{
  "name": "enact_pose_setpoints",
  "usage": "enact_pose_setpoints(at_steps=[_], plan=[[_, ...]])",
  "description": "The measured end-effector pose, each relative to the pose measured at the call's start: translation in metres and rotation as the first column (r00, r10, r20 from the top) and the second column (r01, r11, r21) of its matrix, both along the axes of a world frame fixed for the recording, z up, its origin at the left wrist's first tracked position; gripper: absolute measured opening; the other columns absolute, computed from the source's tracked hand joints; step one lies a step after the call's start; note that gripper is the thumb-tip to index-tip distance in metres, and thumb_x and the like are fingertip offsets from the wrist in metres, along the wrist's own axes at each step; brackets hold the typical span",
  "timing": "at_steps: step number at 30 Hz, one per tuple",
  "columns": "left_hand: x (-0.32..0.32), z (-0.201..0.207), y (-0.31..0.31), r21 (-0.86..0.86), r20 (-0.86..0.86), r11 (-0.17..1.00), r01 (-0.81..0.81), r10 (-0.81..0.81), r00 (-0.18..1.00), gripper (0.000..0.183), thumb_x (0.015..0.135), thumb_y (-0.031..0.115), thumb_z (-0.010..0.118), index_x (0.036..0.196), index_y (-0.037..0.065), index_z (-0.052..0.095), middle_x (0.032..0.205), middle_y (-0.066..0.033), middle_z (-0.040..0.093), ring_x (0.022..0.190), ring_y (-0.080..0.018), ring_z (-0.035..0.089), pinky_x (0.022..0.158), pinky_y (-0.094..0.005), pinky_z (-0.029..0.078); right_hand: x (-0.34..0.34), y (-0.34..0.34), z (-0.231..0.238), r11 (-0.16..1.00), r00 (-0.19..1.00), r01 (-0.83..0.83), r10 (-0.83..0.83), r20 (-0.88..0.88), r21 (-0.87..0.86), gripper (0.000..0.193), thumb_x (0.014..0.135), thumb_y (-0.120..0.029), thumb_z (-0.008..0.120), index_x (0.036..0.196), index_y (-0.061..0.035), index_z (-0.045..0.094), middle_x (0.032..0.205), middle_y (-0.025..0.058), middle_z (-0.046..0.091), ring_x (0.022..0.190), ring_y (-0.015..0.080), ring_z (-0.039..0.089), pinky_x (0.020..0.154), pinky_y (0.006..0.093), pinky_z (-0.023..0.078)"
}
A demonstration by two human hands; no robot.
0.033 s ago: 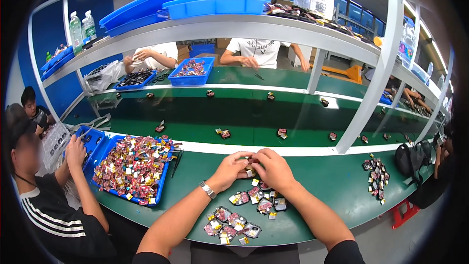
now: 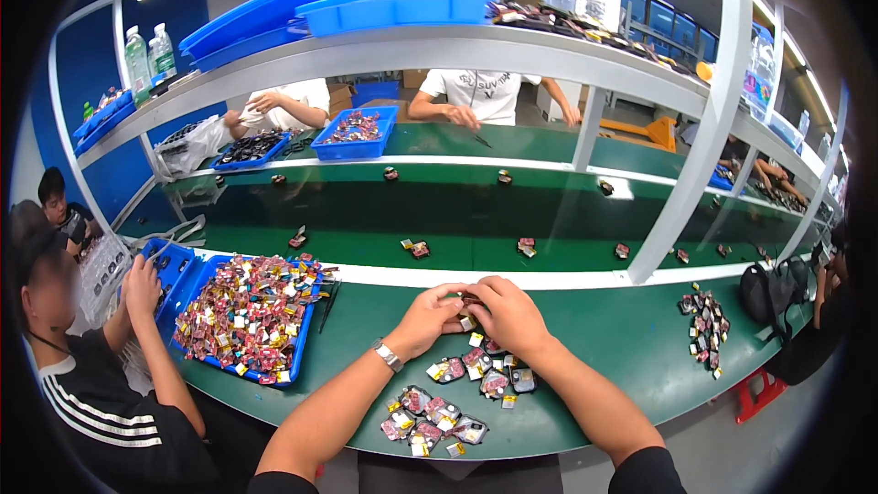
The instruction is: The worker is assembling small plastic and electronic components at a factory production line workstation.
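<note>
Above the green bench, my left hand and my right hand meet with bent fingers around a small electronic assembly. A white battery piece with yellow tape shows below the fingertips; the rest is mostly covered. Just under my hands lies a loose group of similar assemblies, dark casings with reddish circuit boards and small white batteries. Closer to the front edge is a second group of the same kind. Left of my left arm, a blue tray is heaped with reddish circuit boards and batteries.
Dark tweezers lie beside the tray. Spaced assemblies sit on the green conveyor ahead. A metal shelf and post stand over it. More assemblies and a black bag lie right. A co-worker sits left.
The whole view has shifted very slightly. My hands keep the same hold on the assembly, and the groups on the bench lie as before.
</note>
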State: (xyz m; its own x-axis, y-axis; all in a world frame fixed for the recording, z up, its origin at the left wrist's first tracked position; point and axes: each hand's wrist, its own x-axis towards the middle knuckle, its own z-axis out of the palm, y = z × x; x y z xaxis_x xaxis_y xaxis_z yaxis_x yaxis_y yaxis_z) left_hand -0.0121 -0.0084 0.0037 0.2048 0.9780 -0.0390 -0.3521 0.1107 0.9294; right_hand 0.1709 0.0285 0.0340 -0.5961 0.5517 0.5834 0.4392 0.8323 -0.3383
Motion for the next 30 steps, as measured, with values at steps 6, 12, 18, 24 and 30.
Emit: enact_pose_setpoints(at_steps=[6,12,18,24,30], plan=[[-0.002,-0.002,-0.001,-0.029,0.102,1.000,0.004,-0.001,0.995,0.036,0.098,0.007,0.049,0.134,0.004,0.045,0.119,-0.0116,0.059,0.108,-0.0214,0.062,0.096,-0.0384,0.052,-0.008,0.000,-0.011,0.998,0.997,0.063,-0.064,0.032,0.025,0.026,0.082,-0.014,0.065,0.107,-0.0053,0.062,0.105,0.0104,0.063,0.099,0.0277,0.062,0.078,0.0396,0.055],[-0.001,0.001,-0.003,-0.023,0.137,0.999,-0.033,0.036,0.990,0.037,0.099,0.004,0.045,0.136,0.002,0.043,0.120,-0.0133,0.059,0.110,-0.0241,0.062,0.099,-0.0403,0.052,0.008,0.014,-0.009,0.992,0.993,-0.114,0.113,0.028,0.057,0.022,0.082,-0.012,0.064,0.104,-0.0064,0.062,0.115,0.0103,0.061,0.103,0.0281,0.061,0.083,0.0407,0.053],[0.003,0.001,-0.002,-0.001,0.081,0.998,-0.057,0.057,0.995,0.036,0.098,0.004,0.049,0.133,0.003,0.043,0.119,-0.0136,0.059,0.108,-0.0242,0.063,0.099,-0.0408,0.052,0.015,0.017,0.000,0.982,0.982,-0.181,0.184,0.039,-0.055,0.018,0.077,-0.009,0.070,0.095,-0.0096,0.066,0.115,0.0073,0.059,0.108,0.0275,0.058,0.091,0.0386,0.050],[0.001,0.003,-0.003,0.040,0.059,0.999,0.029,-0.031,0.998,0.037,0.096,-0.003,0.046,0.133,0.003,0.042,0.127,-0.0146,0.054,0.113,-0.0214,0.060,0.099,-0.0354,0.052,0.010,0.016,-0.005,0.986,0.994,-0.109,0.108,-0.017,-0.127,0.009,0.076,-0.012,0.072,0.085,-0.0100,0.072,0.113,0.0058,0.059,0.110,0.0250,0.056,0.091,0.0372,0.049],[0.004,0.006,-0.005,0.085,-0.019,0.994,0.064,-0.062,0.998,0.034,0.096,-0.002,0.049,0.129,0.003,0.044,0.125,-0.0125,0.055,0.113,-0.0196,0.059,0.098,-0.0334,0.052,0.009,0.015,-0.005,0.973,0.996,-0.091,0.090,-0.017,-0.210,0.011,0.078,-0.014,0.070,0.087,-0.0077,0.072,0.114,0.0062,0.059,0.110,0.0248,0.056,0.093,0.0362,0.048]])
